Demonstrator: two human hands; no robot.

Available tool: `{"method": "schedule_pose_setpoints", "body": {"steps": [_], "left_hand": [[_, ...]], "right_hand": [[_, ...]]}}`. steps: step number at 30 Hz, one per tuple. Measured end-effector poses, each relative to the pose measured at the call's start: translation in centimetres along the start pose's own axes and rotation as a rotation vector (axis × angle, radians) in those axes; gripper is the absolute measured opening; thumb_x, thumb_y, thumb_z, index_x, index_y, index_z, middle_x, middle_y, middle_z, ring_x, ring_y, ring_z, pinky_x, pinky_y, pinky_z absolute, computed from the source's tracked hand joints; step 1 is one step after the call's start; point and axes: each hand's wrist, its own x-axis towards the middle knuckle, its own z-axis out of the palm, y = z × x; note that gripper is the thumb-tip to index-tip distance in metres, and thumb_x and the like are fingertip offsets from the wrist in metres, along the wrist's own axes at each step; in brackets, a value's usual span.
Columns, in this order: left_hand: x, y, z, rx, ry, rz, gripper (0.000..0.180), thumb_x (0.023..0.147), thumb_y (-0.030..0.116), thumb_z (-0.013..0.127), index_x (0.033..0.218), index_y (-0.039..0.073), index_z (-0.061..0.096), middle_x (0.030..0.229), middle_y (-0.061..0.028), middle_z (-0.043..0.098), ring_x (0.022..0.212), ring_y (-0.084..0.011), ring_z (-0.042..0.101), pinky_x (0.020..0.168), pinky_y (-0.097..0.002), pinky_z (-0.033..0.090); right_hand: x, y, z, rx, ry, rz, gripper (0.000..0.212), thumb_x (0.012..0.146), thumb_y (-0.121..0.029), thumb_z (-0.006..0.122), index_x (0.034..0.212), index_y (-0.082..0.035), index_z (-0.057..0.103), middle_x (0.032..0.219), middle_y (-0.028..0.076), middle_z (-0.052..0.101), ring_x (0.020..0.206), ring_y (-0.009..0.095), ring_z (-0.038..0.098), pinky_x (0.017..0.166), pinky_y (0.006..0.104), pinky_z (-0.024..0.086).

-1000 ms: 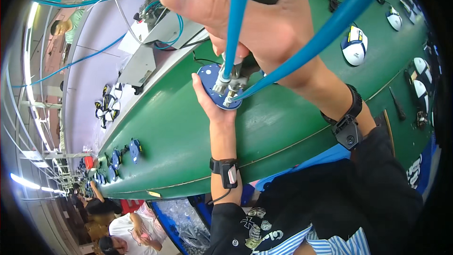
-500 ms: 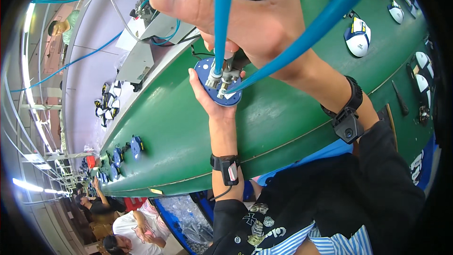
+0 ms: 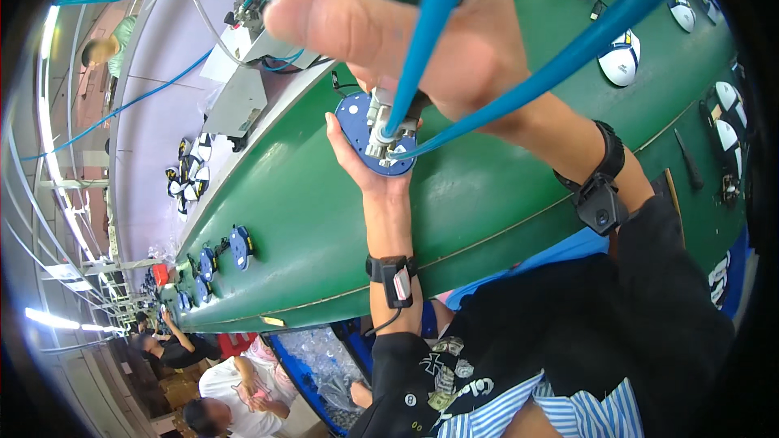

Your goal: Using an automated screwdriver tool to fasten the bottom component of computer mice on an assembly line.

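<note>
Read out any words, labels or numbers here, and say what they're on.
Black shirt: white lettering and a round number mark; I won't copy them.
White-and-blue mouse: dark mark, too small.
Left wrist device: pale label, too small.
Yellow label, table edge: too small.
Blue part in the left hand: nothing readable.

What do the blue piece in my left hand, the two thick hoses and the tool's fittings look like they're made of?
Blue piece: probably moulded plastic, with even colour and a smooth rounded edge.
Hoses: likely flexible plastic, smooth and bright blue; rubber is possible.
Fittings: apparently metal, silver-grey with bright glints.
</note>
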Motion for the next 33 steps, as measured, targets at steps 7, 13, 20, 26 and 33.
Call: {"method": "schedule_pose_setpoints", "body": {"steps": [7,13,20,26,33], "left_hand": [[0.5,-0.4,0.0,-0.034,0.068,0.031,0.055,0.096,0.057,0.038,0.108,0.007,0.056,0.092,-0.0119,0.065,0.089,-0.0265,0.064,0.078,-0.0434,0.054],[0.7,0.6,-1.5,-0.038,-0.016,0.055,0.061,0.094,0.06,0.039,0.098,0.002,0.055,0.088,-0.0166,0.06,0.078,-0.0313,0.062,0.075,-0.0452,0.053],[0.8,0.5,-1.8,-0.158,-0.008,0.025,0.061,0.094,0.061,0.038,0.098,0.002,0.055,0.088,-0.0169,0.06,0.077,-0.0313,0.062,0.072,-0.044,0.054],[1.4,0.3,-2.6,-0.172,-0.027,0.006,0.061,0.095,0.06,0.038,0.096,0.002,0.055,0.085,-0.0177,0.062,0.074,-0.0314,0.064,0.07,-0.0431,0.056],[1.1,0.3,-2.6,-0.133,-0.007,-0.001,0.061,0.094,0.061,0.037,0.097,0.002,0.054,0.085,-0.018,0.062,0.074,-0.0297,0.064,0.069,-0.0435,0.056]], "right_hand": [[-0.6,-0.8,-1.2,-0.131,-0.004,0.403,0.01,0.081,-0.01,0.066,0.086,-0.001,0.065,0.077,0.006,0.069,0.07,0.012,0.063,0.066,0.0278,0.05],[0.6,-4.4,0.7,-0.098,0.006,0.388,0.021,0.086,-0.014,0.065,0.097,-0.001,0.052,0.056,-0.003,0.047,0.043,0.004,0.042,0.044,0.0211,0.037],[-1.3,-2.2,1.7,-0.08,-0.055,0.53,0.02,0.089,-0.015,0.062,0.096,-0.002,0.049,0.052,-0.003,0.042,0.039,0.003,0.037,0.042,0.0215,0.034],[-1.6,-1.5,1.9,-0.088,-0.084,0.516,0.02,0.092,-0.018,0.059,0.098,-0.003,0.046,0.052,-0.005,0.036,0.039,0.004,0.034,0.043,0.023,0.035],[-2.1,-1.4,2.2,-0.003,-0.065,0.482,0.019,0.095,-0.02,0.056,0.099,-0.006,0.045,0.052,-0.006,0.036,0.04,0.003,0.033,0.044,0.0222,0.035]]}}
